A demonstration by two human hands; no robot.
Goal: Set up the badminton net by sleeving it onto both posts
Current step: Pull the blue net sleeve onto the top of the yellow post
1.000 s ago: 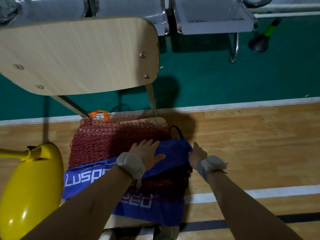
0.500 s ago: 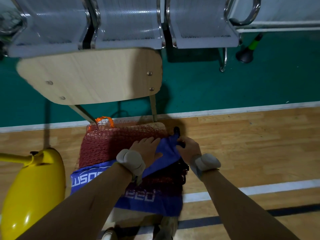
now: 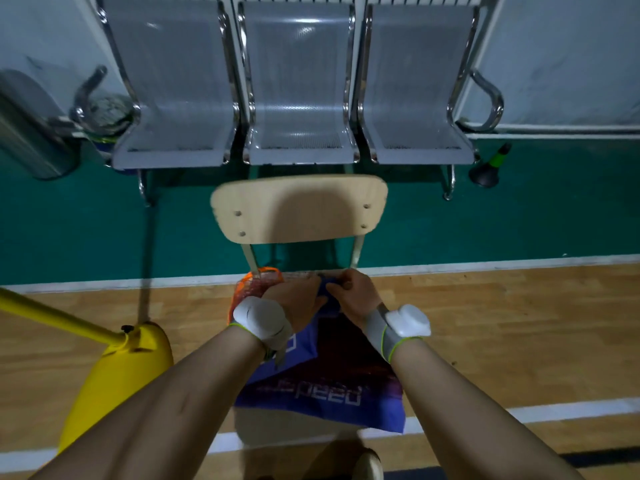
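Two bare forearms reach forward from the bottom edge, each with a grey and white band at the wrist, above a shoe (image 3: 367, 465) on the wood floor (image 3: 519, 334). Between them a blue cloth (image 3: 311, 408) with white lettering hangs over the front of a wooden chair (image 3: 298, 209) seat. The left hand (image 3: 294, 299) and right hand (image 3: 353, 296) meet at the far top edge of this cloth, and both grip it with curled fingers, knuckles nearly touching. The red net (image 3: 247, 292) lies bunched on the seat, showing just left of the left hand, with an orange loop (image 3: 266, 271) at its far corner; more dark mesh lies over the cloth below the right hand. Left of the chair stands a yellow post base (image 3: 117, 375), its yellow pole (image 3: 52, 317) slanting off to the left edge. Beyond the chair back, on green flooring, a three-seat metal bench (image 3: 294, 98) stands against the wall, with a metal bin (image 3: 31, 126) to its left and a dark cone (image 3: 488, 168) to its right.
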